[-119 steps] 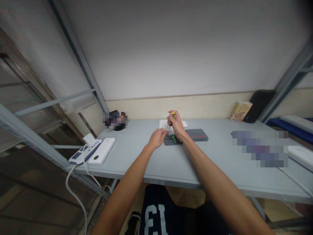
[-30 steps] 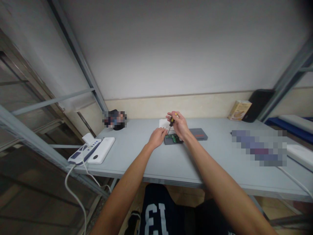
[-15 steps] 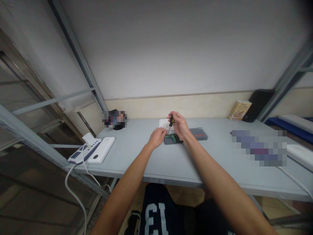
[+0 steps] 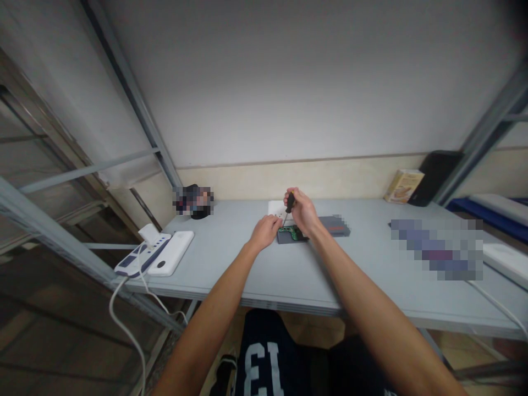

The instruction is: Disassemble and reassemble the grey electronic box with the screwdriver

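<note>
My right hand (image 4: 304,212) is wrapped round a screwdriver (image 4: 291,201) with a dark handle. It is tilted, its thin shaft pointing down to the left end of a green circuit board (image 4: 293,233). The board sits in an opened dark grey casing (image 4: 284,240) lying on the table. At the casing's left end is my left hand (image 4: 264,231), fingers bent and drawn together close to the screwdriver's tip. What those fingers pinch, if anything, is hidden. Behind the casing lies a white sheet (image 4: 277,208) with small dark specks on it, partly covered by my hands.
On the grey table (image 4: 231,258), a power strip (image 4: 144,256) and a white flat box (image 4: 172,254) stand at the left, their cables hanging off the edge. A yellow carton (image 4: 404,186) leans by a black case (image 4: 437,177) at the back right. Metal posts frame both sides.
The screwdriver's handle has turned a little in my right hand, and less yellow shows on it. My left hand and the casing have stayed in place.
</note>
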`<state>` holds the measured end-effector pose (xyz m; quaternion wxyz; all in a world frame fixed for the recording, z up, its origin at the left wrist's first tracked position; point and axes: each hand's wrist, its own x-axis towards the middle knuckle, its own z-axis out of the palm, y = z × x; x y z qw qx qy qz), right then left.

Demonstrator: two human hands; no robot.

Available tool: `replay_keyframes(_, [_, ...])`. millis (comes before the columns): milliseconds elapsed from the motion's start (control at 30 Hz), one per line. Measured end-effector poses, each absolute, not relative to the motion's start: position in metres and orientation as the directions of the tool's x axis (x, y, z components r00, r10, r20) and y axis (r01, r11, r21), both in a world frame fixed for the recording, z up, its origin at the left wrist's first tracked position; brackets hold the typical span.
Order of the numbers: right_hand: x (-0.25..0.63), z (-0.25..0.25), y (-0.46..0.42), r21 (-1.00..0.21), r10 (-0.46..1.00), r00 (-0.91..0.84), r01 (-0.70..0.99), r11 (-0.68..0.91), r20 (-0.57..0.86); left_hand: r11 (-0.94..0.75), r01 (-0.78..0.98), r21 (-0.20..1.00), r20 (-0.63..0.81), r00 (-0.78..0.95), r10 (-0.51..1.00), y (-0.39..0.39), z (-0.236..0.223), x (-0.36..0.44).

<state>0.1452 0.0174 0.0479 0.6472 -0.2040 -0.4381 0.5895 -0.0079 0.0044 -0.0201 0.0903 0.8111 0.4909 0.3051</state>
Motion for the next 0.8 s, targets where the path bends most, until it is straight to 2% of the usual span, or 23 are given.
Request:
replay_keyframes(133, [0.143,0.047,0.018,-0.779,0.945,-0.079,-0.59,0.213,0.318,-0.501,0.741,0.448,0.405,0.332,0.852,0.005,-0.021,-0.008])
replay_keyframes(333, [0.141,0.045,0.019,-0.786,0.925,-0.042,-0.543,0.297,0.379,-0.501,0.741,0.447,0.412,0.326,0.851,0.005,-0.022,-0.008])
replay_keyframes(467, [0.142,0.046,0.019,-0.792,0.925,-0.098,-0.554,0.257,0.368,-0.503,0.739,0.449,0.418,0.324,0.849,0.005,-0.022,-0.009])
replay_keyframes(800, [0.139,0.036,0.026,-0.793,0.932,0.025,-0.518,0.321,0.361,-0.515,0.724,0.459,0.419,0.335,0.844,0.005,-0.021,-0.009])
